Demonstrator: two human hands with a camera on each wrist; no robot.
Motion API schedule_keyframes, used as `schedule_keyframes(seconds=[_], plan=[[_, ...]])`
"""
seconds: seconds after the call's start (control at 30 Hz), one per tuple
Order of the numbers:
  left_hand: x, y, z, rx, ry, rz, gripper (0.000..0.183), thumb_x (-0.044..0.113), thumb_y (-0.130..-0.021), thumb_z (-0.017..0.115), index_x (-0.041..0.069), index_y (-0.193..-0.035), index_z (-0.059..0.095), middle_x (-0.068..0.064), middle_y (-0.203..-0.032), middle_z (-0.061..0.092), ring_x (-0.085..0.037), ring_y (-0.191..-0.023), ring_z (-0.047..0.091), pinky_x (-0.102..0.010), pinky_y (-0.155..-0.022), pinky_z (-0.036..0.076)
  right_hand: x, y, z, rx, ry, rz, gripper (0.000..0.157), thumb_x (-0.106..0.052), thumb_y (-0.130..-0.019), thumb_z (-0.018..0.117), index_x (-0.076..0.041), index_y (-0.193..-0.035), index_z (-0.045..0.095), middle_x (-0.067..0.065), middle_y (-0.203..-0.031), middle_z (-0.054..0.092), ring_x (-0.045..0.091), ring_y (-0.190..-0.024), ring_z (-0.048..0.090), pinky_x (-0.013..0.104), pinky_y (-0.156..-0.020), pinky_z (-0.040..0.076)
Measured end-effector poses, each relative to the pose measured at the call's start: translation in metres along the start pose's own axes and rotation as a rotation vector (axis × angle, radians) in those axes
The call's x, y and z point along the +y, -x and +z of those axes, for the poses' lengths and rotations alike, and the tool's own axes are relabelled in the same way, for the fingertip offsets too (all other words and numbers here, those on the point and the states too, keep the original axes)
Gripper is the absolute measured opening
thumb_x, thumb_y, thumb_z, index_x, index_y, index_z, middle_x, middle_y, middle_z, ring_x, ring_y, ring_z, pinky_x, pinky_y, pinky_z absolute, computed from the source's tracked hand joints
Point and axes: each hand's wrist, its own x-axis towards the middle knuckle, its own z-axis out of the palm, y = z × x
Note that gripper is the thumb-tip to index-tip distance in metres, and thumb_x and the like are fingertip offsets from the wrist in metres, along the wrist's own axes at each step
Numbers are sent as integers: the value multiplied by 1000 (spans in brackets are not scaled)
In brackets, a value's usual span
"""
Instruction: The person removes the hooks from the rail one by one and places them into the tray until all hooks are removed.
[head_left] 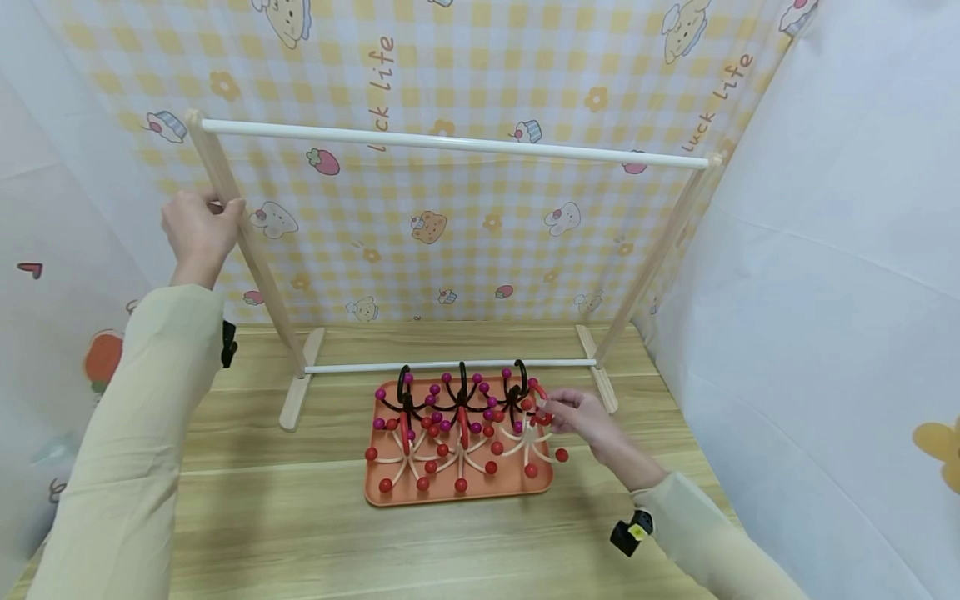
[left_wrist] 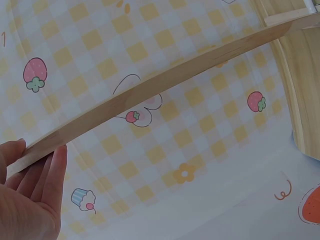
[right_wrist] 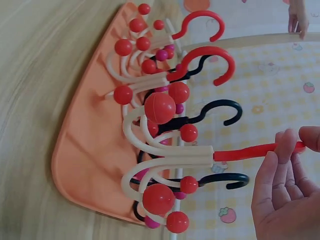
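Note:
My left hand [head_left: 201,229] grips the left wooden upright [head_left: 258,262] of a rack, high on the post, with thumb and fingers on either side. At the right end of an orange tray [right_wrist: 82,150], my right hand [head_left: 588,421] pinches the red hook of a white multi-armed octopus hanger [right_wrist: 187,156] with red ball tips. In the right wrist view that hook runs between thumb and fingers, its end hidden by them. Two more white hangers [right_wrist: 150,80] with red hooks stand beside it on the tray. Behind them is a row of black hangers [head_left: 462,398] with magenta ball tips.
A white top bar [head_left: 450,143] and a white lower bar [head_left: 360,367] join the rack's two uprights. Flat wooden feet [head_left: 597,371] rest on the wood-grain table [head_left: 315,533]. A yellow checked cloth [head_left: 465,92] hangs behind, with pale sheets at both sides.

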Motion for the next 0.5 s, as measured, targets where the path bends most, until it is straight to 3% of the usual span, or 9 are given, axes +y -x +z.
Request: schedule_keyframes(seconds=[0.23,0.5], plan=[[1,0,0,-3,1,-5,43,33,-89,45,3,-118,55,-20,-111,56,-31,-104,47,-19,-58,38,11,-4,6,57,4,1,20,-10,-81,61,7,-93,59,10,-75,62,16,-58,56,31,-61,50],[1,1,0,6,-1,8,42,31,-89,46,2,-117,56,-21,-110,56,-32,-103,48,-19,-57,37,26,-6,13,31,-18,23,20,-10,-83,59,7,-94,57,7,-78,63,20,-61,57,35,-64,50]])
